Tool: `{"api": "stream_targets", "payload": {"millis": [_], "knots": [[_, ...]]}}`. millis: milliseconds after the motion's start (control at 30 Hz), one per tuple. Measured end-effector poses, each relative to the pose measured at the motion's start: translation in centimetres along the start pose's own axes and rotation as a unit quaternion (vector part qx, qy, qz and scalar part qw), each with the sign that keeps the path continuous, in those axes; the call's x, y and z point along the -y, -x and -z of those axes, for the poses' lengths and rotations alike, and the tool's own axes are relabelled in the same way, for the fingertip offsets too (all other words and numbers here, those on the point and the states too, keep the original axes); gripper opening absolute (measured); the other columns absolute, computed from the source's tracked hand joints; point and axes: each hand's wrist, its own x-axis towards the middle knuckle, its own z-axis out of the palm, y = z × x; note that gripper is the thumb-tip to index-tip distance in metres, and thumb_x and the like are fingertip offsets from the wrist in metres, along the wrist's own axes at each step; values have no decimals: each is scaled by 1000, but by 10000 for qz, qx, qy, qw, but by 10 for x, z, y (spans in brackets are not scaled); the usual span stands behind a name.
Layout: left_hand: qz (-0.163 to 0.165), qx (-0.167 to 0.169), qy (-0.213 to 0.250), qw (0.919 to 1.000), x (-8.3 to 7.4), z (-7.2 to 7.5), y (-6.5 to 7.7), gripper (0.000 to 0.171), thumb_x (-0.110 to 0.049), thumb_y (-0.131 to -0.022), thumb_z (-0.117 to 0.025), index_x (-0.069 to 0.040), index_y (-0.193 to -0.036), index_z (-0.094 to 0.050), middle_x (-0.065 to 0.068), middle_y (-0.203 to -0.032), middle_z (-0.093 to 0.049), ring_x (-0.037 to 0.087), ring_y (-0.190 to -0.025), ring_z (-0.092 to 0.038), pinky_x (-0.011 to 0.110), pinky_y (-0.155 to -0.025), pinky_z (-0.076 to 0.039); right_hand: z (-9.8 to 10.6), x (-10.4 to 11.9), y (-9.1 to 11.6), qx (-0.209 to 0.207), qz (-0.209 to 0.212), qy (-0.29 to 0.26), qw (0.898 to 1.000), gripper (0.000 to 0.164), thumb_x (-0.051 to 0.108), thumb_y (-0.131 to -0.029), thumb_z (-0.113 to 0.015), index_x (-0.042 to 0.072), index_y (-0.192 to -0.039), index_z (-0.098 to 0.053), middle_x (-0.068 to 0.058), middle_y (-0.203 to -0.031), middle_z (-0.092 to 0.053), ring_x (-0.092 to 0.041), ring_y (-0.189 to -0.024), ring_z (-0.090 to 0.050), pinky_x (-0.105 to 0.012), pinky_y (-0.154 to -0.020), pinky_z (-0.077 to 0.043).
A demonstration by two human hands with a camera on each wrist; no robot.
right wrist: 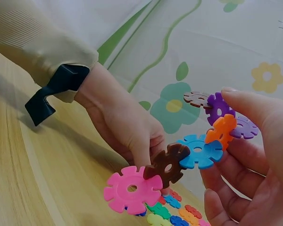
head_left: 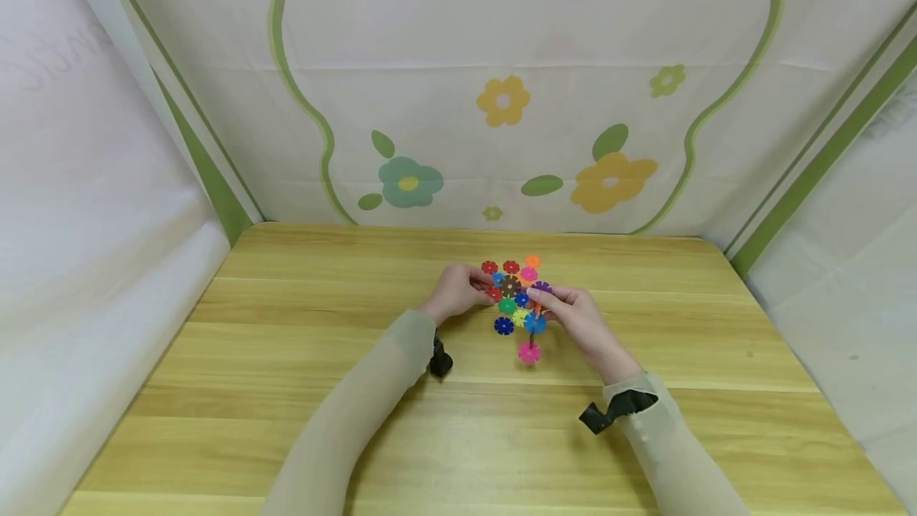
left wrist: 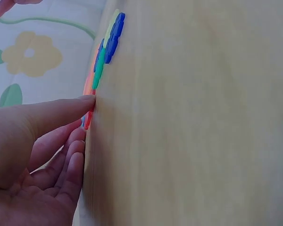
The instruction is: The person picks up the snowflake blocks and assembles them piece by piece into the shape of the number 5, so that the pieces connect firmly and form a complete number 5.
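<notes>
Flat on the table lies a cluster of joined, notched plastic snowflake discs [head_left: 506, 306] in red, green, blue, yellow and other colours. At its left side my left hand [head_left: 457, 290] pinches a red disc [left wrist: 88, 118], the thumb on its near edge and the fingers beyond. My right hand [head_left: 579, 320] holds a linked chain of similar discs raised over the cluster, its thumb on a purple disc [right wrist: 218, 101]. Along that chain come an orange disc [right wrist: 216, 134], a light blue disc [right wrist: 188, 151], a brown disc [right wrist: 156, 165] and a pink disc [right wrist: 117, 192] at the low end.
The wooden table [head_left: 301, 357] runs back to a white printed cloth [head_left: 444, 102] with flowers and green lines. Similar white cloths hang at the left [head_left: 93, 221] and right [head_left: 838, 317]. Dark straps [head_left: 629, 404] circle both sleeves.
</notes>
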Motion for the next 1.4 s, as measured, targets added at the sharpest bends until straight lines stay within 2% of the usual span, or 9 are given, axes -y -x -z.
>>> {"api": "stream_targets", "payload": {"millis": [333, 600, 933, 1067, 1200, 1400], "knots": [[-99, 192, -353, 9991, -2, 0, 1, 19, -12, -89, -81, -11, -108, -78, -1, -98, -68, 17, -89, -60, 29, -78, -52, 0, 1, 3, 49, 47, -56, 10000, 50, 42, -98, -69, -5, -113, -74, -30, -112, -69, -22, -101, -63, -32, -89, -52], [-156, 257, -500, 9983, -1, 0, 1, 19, -14, -89, -82, -11, -107, -78, -3, -99, -67, 16, -90, -60, 30, -81, -52, 0, 0, 3, 55, 36, -51, 10000, 53, 41, -99, -69, -9, -119, -70, -26, -112, -71, -21, -102, -62, -30, -88, -52], [-321, 74, 332, 9989, 5, 1, 4, 10, -10, -91, -79, -10, -99, -74, 1, -92, -69, 16, -84, -65, 31, -78, -55, 1, -1, 2, 22, 4, -65, 10000, 54, 40, -99, -68, -11, -117, -69, -15, -104, -74, -20, -100, -62, -30, -88, -52], [-399, 121, 481, 9980, 10, 5, 7, 13, -15, -93, -78, -11, -106, -77, -1, -95, -71, 14, -87, -66, 31, -81, -55, 1, -2, 3, 28, -16, -78, 10000, 56, 40, -99, -68, -11, -120, -67, -18, -107, -74, -20, -102, -63, -32, -89, -52], [-490, 114, 576, 9971, 13, 11, 15, 18, -20, -95, -76, -13, -111, -79, -5, -101, -73, 13, -93, -66, 32, -85, -55, 2, -3, 4, 18, -18, -87, 10000, 55, 40, -99, -68, -11, -119, -68, -20, -108, -73, -20, -101, -63, -33, -90, -52], [-682, -131, 1121, 9913, 9, 24, 30, 12, -15, -94, -76, -14, -106, -78, -3, -101, -74, 17, -95, -69, 34, -85, -57, 3, -5, 3, -6, -20, -56, 10000, 55, 41, -99, -69, -11, -119, -68, -18, -107, -72, -21, -102, -62, -33, -90, -52]]}}
